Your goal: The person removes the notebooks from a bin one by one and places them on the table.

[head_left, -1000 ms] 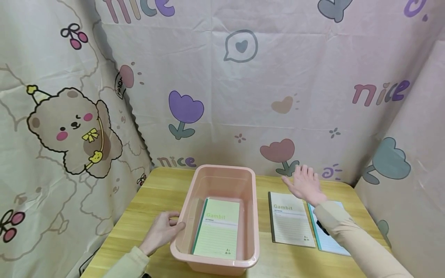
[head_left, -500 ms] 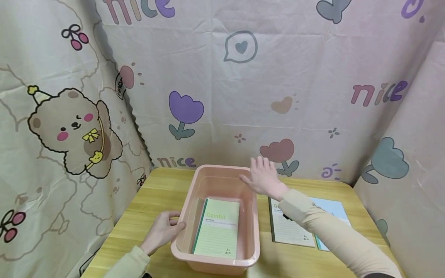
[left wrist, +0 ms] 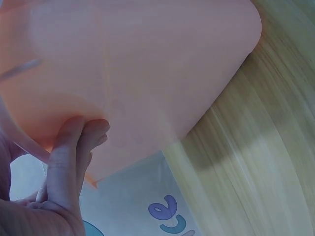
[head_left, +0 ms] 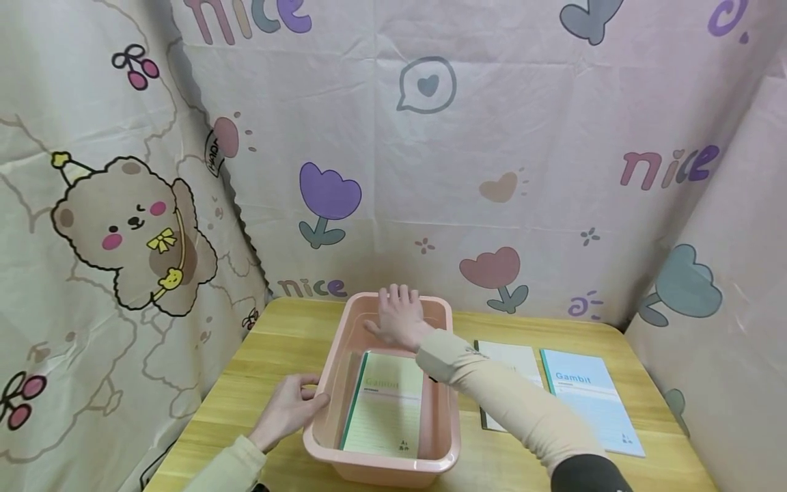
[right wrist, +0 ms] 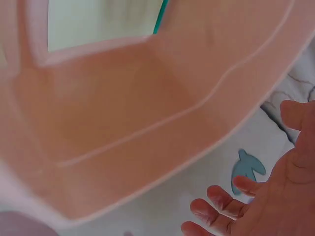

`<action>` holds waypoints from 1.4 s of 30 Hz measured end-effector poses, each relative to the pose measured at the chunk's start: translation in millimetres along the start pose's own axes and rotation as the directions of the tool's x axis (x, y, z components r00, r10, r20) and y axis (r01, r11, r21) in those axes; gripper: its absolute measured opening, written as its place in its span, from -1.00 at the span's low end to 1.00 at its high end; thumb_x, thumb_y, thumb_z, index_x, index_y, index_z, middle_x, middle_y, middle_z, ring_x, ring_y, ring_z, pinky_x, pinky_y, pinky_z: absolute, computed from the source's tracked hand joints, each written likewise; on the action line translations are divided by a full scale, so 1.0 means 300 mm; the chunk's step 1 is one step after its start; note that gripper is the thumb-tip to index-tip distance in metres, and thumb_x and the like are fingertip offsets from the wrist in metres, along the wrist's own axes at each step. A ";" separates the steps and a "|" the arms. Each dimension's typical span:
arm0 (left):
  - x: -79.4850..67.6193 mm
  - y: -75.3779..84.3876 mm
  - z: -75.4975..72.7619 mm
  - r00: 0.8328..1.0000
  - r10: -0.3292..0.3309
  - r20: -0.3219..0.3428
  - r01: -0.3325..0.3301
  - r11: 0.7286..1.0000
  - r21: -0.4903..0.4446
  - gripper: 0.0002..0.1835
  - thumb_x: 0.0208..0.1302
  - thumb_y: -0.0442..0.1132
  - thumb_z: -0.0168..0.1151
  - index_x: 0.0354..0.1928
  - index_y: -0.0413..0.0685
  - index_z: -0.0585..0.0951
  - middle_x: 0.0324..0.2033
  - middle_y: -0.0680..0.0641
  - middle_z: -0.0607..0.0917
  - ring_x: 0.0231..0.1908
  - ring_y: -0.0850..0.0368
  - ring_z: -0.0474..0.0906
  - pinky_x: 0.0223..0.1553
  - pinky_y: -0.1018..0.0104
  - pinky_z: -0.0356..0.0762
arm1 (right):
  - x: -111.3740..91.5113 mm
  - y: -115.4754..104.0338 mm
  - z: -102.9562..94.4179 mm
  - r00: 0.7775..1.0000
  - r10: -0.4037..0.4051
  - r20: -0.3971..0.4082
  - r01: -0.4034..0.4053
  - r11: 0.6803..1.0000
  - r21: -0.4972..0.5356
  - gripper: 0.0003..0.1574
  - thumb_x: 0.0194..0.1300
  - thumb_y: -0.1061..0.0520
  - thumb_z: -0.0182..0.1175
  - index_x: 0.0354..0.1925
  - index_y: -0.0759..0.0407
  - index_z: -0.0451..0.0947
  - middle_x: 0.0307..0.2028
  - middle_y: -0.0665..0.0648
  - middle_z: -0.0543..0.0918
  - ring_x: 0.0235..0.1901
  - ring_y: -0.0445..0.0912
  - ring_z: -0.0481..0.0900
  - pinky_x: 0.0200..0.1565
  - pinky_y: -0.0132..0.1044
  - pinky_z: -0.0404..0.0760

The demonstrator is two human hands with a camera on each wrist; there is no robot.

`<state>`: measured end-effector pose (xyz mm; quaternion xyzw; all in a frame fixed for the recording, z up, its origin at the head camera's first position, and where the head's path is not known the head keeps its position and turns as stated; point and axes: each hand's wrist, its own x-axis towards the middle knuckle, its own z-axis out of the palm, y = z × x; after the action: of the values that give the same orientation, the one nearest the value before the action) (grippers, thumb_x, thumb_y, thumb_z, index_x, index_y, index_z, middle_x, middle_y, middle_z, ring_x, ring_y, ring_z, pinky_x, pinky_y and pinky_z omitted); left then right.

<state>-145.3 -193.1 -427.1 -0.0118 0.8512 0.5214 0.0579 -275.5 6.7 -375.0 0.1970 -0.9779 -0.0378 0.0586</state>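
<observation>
A pink plastic basin (head_left: pixel 381 467) stands on the table, and a pale green notebook (head_left: pixel 384 424) labelled Gambit lies on its floor. My left hand (head_left: pixel 285 411) holds the basin's left rim; in the left wrist view its fingers (left wrist: pixel 66 162) press along the outer wall. My right hand (head_left: pixel 399 320) hovers over the basin's far end, fingers spread and nothing in them. The right wrist view shows this hand (right wrist: pixel 266 191) apart from the rim. To the right of the basin lie a whitish notebook (head_left: pixel 516 354), partly hidden by my right sleeve, and a blue notebook (head_left: pixel 590 403).
The wooden table (head_left: pixel 301 324) carries all of this. A patterned cloth (head_left: pixel 424 171) hangs along its back edge, with further cloth panels at the left and right sides.
My right hand has swept left from above the two notebooks to above the basin, uncovering the blue one. My left hand keeps its place on the rim.
</observation>
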 end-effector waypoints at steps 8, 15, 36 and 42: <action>-0.002 -0.002 -0.001 1.000 0.022 -0.014 -0.023 1.000 -0.001 -0.49 0.18 -0.42 0.22 0.15 -0.61 0.48 -0.18 -0.48 0.75 -0.24 -0.25 0.79 -0.31 0.12 0.81 | 0.036 -0.115 0.081 0.986 0.066 0.156 -0.077 0.995 0.060 -0.04 0.38 -0.49 -0.05 0.35 0.19 0.31 0.25 0.21 0.43 0.27 0.08 0.36 0.32 -0.03 0.41; -0.007 0.000 0.000 1.000 0.030 -0.008 -0.030 1.000 -0.003 -0.48 0.19 -0.41 0.22 0.15 -0.63 0.47 -0.21 -0.47 0.75 -0.26 -0.22 0.79 -0.33 0.13 0.81 | 0.043 -0.142 0.191 0.972 0.152 0.180 -0.177 0.976 0.128 -0.02 0.37 -0.49 -0.02 0.37 0.20 0.33 0.33 0.25 0.43 0.32 0.11 0.37 0.38 -0.01 0.40; -0.013 -0.005 0.000 1.000 0.024 -0.010 -0.025 0.999 -0.022 -0.52 0.20 -0.43 0.21 0.14 -0.62 0.48 -0.18 -0.50 0.74 -0.26 -0.28 0.78 -0.35 0.15 0.81 | 0.048 -0.138 0.548 0.955 0.173 0.242 -0.237 0.933 0.269 0.22 -0.14 -0.53 0.46 0.24 0.18 0.35 0.22 0.24 0.47 0.27 0.15 0.41 0.41 0.07 0.40; -0.009 -0.004 0.003 0.999 0.044 -0.004 -0.044 0.999 -0.025 -0.51 0.20 -0.42 0.21 0.14 -0.63 0.48 -0.20 -0.49 0.74 -0.27 -0.28 0.79 -0.36 0.17 0.81 | 0.060 -0.120 0.590 0.955 0.155 0.251 -0.209 0.956 0.204 0.30 -0.21 -0.58 0.45 0.29 0.16 0.36 0.28 0.20 0.45 0.32 0.11 0.37 0.43 0.05 0.36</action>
<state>-142.3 -193.0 -428.3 0.0052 0.8447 0.5334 0.0446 -301.0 -24.5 -551.9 0.1049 -0.9899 0.0578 -0.0762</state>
